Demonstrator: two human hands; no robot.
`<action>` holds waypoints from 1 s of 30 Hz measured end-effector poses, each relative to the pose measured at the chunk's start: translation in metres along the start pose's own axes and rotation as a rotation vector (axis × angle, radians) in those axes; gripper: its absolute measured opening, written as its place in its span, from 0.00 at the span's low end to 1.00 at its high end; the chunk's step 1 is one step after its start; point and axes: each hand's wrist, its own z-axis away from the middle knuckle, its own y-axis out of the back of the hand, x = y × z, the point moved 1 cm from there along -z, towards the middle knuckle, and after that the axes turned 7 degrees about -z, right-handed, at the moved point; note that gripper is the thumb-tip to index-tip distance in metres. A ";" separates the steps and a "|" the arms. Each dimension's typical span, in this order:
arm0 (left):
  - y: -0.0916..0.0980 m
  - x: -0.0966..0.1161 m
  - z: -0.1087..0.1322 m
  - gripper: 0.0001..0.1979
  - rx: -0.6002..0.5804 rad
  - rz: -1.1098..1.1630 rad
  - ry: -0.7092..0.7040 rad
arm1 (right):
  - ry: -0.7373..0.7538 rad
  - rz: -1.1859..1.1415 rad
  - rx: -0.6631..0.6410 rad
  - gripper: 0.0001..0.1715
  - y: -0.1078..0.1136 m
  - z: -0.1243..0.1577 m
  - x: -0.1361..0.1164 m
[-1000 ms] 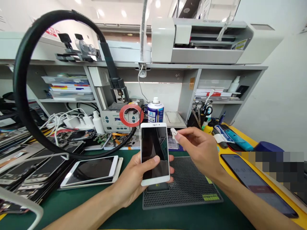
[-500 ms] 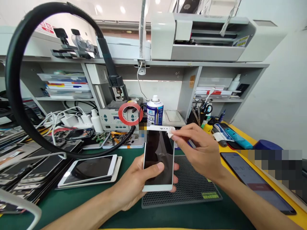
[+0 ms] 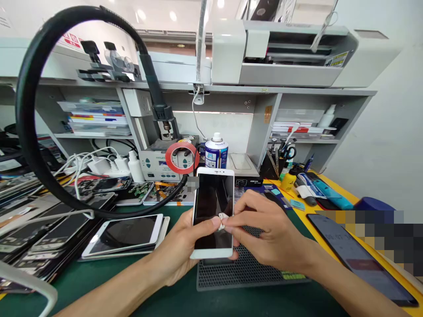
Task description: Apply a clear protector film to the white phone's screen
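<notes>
A white-framed smartphone [image 3: 213, 193] with a dark screen is held upright, tilted back, above the grey perforated mat [image 3: 231, 277]. My left hand [image 3: 185, 240] grips it from the left side, thumb over the lower screen and fingertips showing past the right edge. Pinched in my right hand [image 3: 267, 229] is a small crumpled white wipe [image 3: 222, 221], over the lower part of the screen. The wipe meets the tip of my left thumb. What lies behind the phone is mostly hidden.
A second white phone [image 3: 127, 233] lies on stacked parts at left, beside piled phone screens [image 3: 62, 224]. A spray can [image 3: 216, 152], red tape roll [image 3: 182, 157] and black hose [image 3: 24, 110] stand behind. At right lies a large dark phone [image 3: 360, 259].
My right hand has brought the wipe down from the phone's top right corner to the lower screen, near my left thumb. The phone's top edge now shows uncovered.
</notes>
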 end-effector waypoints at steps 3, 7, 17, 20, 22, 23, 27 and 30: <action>-0.003 -0.003 0.000 0.12 -0.022 -0.002 0.021 | -0.002 0.045 0.094 0.09 0.002 -0.001 0.005; -0.010 -0.008 0.000 0.15 -0.067 -0.009 0.049 | -0.021 0.133 0.244 0.09 0.008 -0.002 0.011; -0.016 -0.010 0.001 0.11 -0.055 -0.125 0.055 | 0.144 0.174 0.103 0.10 -0.016 0.003 -0.008; -0.016 -0.012 0.000 0.08 -0.092 -0.217 0.021 | 0.167 0.194 0.081 0.10 -0.020 0.002 -0.010; -0.015 -0.016 0.000 0.11 -0.102 -0.255 0.062 | 0.140 0.237 0.132 0.09 -0.017 0.001 -0.007; -0.014 -0.018 -0.001 0.12 -0.107 -0.260 0.082 | 0.122 0.261 0.168 0.09 -0.014 0.000 -0.004; -0.012 -0.022 -0.001 0.14 -0.112 -0.222 0.102 | 0.089 0.314 0.264 0.11 -0.005 -0.002 0.001; -0.014 -0.019 -0.001 0.13 -0.111 -0.249 0.110 | 0.128 0.263 0.172 0.09 -0.007 -0.001 -0.003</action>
